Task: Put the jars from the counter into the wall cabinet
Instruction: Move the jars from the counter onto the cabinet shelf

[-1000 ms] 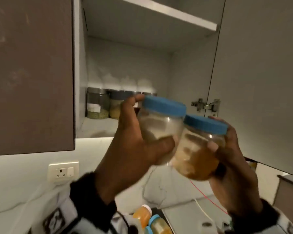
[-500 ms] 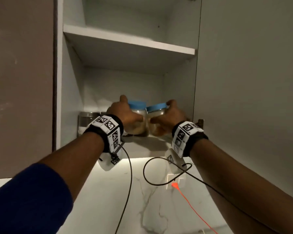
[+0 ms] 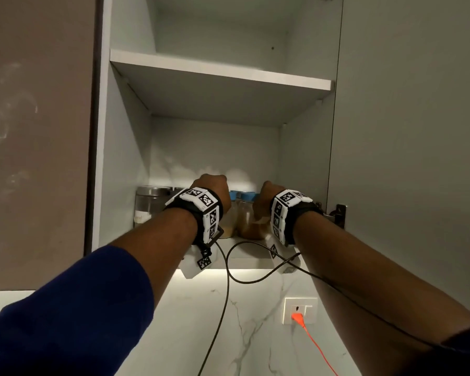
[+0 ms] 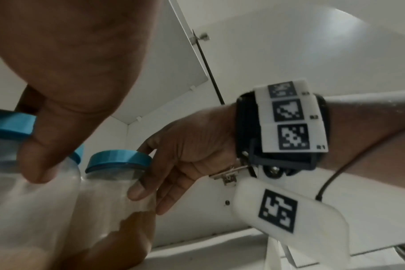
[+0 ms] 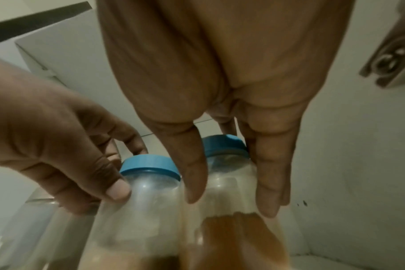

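Note:
Two clear jars with blue lids stand side by side on the lower shelf [image 3: 244, 256] of the open wall cabinet. The left jar [image 5: 148, 197] holds pale contents and the right jar [image 5: 229, 182] holds brown powder. My left hand [image 3: 215, 194] grips the left jar, its thumb [image 4: 42, 157] on the near side below the lid. My right hand [image 5: 231, 193] grips the right jar [image 4: 118, 182], thumb on one side and fingers on the other. In the head view both wrists hide most of the jars, and only the lids [image 3: 240, 196] and a strip of glass show between them.
Steel-lidded jars [image 3: 149, 204] stand at the left of the same shelf. An upper shelf [image 3: 220, 74] lies above. The open door [image 3: 404, 158] and its hinge [image 3: 337, 213] are close on the right, a closed brown door [image 3: 38, 131] on the left. Black cables hang from both wrists.
Both hands have carried the jars up from in front of the cabinet and further in along the lower shelf. The jars now sit deeper, beside the steel-lidded ones.

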